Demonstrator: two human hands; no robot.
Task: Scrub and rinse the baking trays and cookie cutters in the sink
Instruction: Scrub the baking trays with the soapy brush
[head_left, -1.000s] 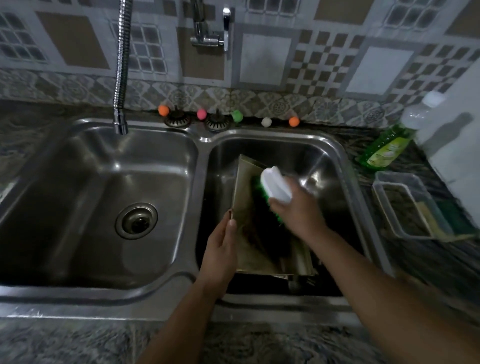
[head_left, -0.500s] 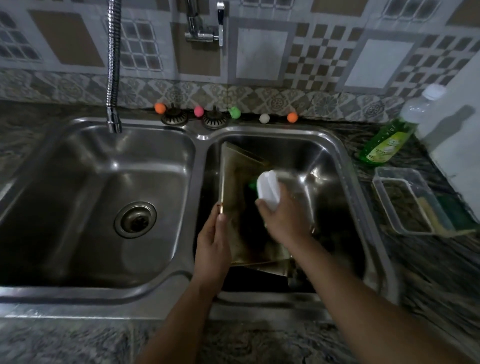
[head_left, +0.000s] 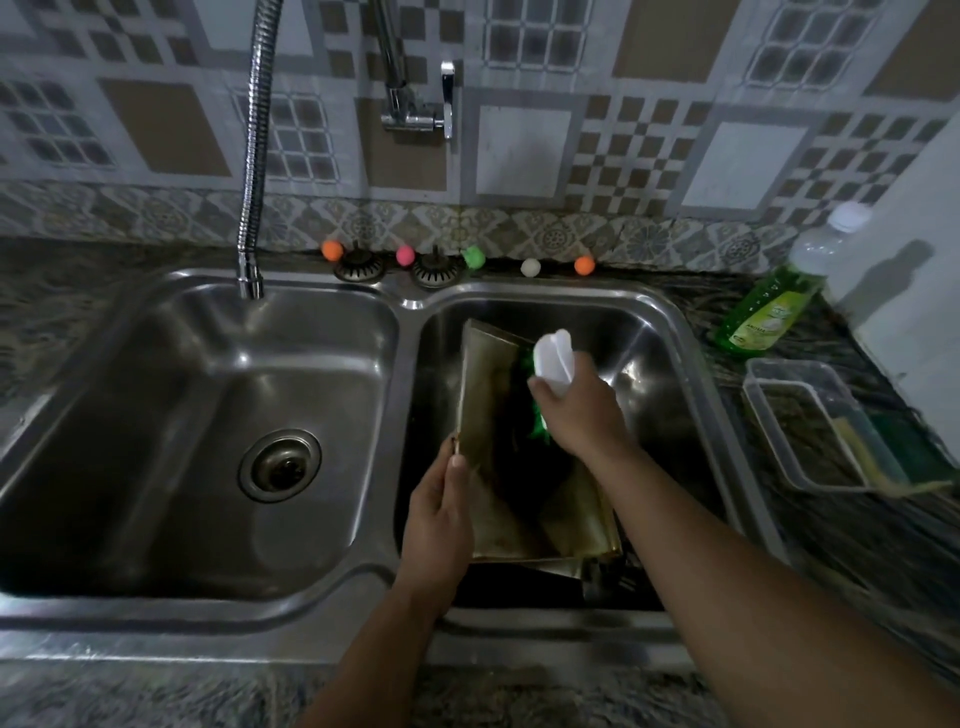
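A dull gold baking tray (head_left: 488, 395) stands tilted in the right basin (head_left: 660, 332) of a steel double sink. My left hand (head_left: 441, 509) grips the tray's left edge, thumb on the rim. My right hand (head_left: 576, 415) is closed on a scrub brush (head_left: 553, 356) with a white handle and green bristles, pressed against the tray's inner face. The tray's lower right part lies under my right forearm. Dark items sit beneath the tray at the basin's bottom; what they are I cannot make out.
The left basin (head_left: 171, 415) has a drain (head_left: 279, 465) and a flexible spout (head_left: 249, 270) above it. A wall tap (head_left: 415, 111) is behind. Green dish soap (head_left: 763, 317) and a clear plastic tub (head_left: 810, 426) with a sponge sit on the right counter. Small coloured balls (head_left: 405, 254) line the back ledge.
The brush in my right hand went down the tray and has come back up toward its upper part. My left hand keeps its grip on the tray's left edge.
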